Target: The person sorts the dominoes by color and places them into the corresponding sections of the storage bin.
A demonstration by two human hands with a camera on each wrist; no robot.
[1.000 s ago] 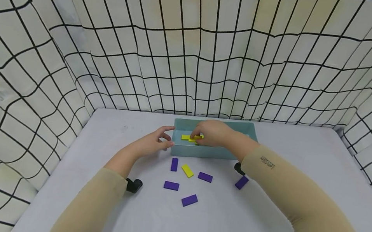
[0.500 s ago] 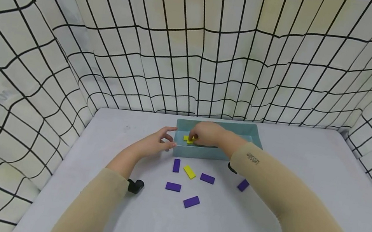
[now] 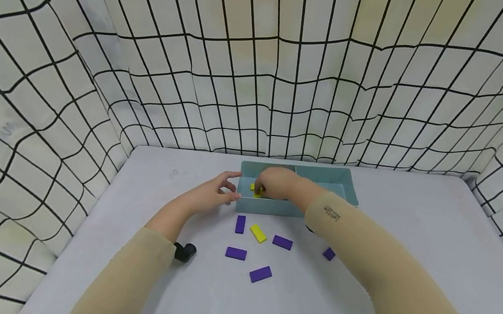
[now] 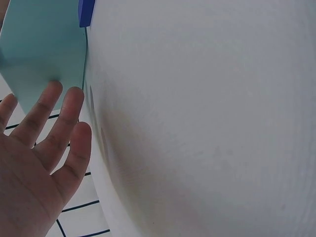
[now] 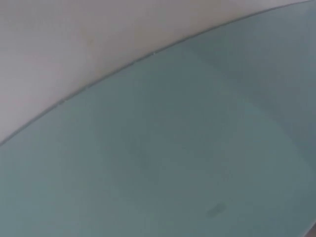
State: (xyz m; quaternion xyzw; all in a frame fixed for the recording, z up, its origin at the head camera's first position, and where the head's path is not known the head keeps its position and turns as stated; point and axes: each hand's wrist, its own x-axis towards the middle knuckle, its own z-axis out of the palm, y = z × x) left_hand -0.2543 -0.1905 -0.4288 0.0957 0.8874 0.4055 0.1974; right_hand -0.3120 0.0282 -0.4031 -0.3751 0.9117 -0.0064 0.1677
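A teal box (image 3: 273, 208) with a divider stands at the back of the table. My right hand (image 3: 277, 181) reaches down into its left compartment, fingers curled and pinching at a yellow block (image 3: 257, 195) that they mostly hide. Another yellow block (image 3: 252, 186) shows just left of the fingertips. My left hand (image 3: 208, 194) has its fingers spread at the box's left end; in the left wrist view the fingertips (image 4: 73, 96) lie against the teal wall. The right wrist view shows mostly teal box surface (image 5: 163, 148).
In front of the box lie a yellow block (image 3: 258, 233) and several purple blocks (image 3: 260, 274) on the white table (image 3: 298, 311). One purple block (image 3: 329, 254) is partly covered by the right sleeve. Black netting (image 3: 294, 83) over white walls surrounds the table.
My right hand has lowered slightly and shifted left within the box, covering more of the yellow blocks. The left hand holds its place at the box end. The head view has shifted slightly.
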